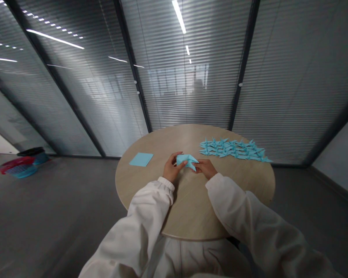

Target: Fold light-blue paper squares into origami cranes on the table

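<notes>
Head view takes in first the big glass wall (176, 98), which has fine horizontal blinds and is divided by dark posts (243, 65); bright strips of light (55, 38) shine on it. Below it spreads the grey floor (69, 208). On this floor stands a round wooden table (191, 216), and the person is close at its near edge, with pale trousers (197, 260) under it. Two sleeves of a cream colour, the right sleeve (249, 208) and the left sleeve (146, 208), reach over the tabletop toward its middle.

Far to the left, on the floor, I see a blue container with a red liner (20, 168), and just beside it another container with a black liner (36, 155).

At the right side of the table lie many blue folded figures (234, 149) with pointed tips, set tightly in rows. At the left side, well apart from them, lies a flat blue sheet (141, 159).

Between these two, the left hand (171, 168) grasps the folded blue paper (184, 158), thumb in front and fingers behind. The right hand (206, 167) pinches its pointed right end between thumb and fingers. Whether the paper touches the tabletop, I cannot tell.
</notes>
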Demonstrator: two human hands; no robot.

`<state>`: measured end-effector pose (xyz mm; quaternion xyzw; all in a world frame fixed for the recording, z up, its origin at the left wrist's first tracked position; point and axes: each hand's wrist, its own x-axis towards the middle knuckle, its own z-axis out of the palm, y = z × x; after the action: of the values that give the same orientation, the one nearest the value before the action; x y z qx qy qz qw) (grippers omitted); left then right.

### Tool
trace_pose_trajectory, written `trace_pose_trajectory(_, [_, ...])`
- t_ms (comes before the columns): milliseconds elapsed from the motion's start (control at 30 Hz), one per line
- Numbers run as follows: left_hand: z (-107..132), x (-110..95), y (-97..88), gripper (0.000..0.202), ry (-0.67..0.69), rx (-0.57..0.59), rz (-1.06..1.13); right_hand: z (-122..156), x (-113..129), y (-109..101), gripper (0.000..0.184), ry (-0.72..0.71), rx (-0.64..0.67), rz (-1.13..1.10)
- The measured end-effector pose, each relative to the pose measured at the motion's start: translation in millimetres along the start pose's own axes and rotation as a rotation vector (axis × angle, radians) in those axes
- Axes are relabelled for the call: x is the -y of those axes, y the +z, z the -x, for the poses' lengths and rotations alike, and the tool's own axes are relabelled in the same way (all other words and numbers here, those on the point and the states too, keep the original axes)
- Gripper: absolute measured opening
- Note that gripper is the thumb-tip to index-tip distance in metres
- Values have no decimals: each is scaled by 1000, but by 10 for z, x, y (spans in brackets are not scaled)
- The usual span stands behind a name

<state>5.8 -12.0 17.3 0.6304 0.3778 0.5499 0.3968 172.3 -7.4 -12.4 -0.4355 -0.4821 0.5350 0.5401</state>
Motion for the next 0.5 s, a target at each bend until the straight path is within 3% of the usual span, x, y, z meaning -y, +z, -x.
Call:
trace_pose_trajectory(200, [0,17,-20,40,42,-79,-103,24,10,29,28,4,45,143])
trace_pose_trajectory(500, [-18,43,-56,27,85,-173,-196,103,25,30,33,-185,180,465])
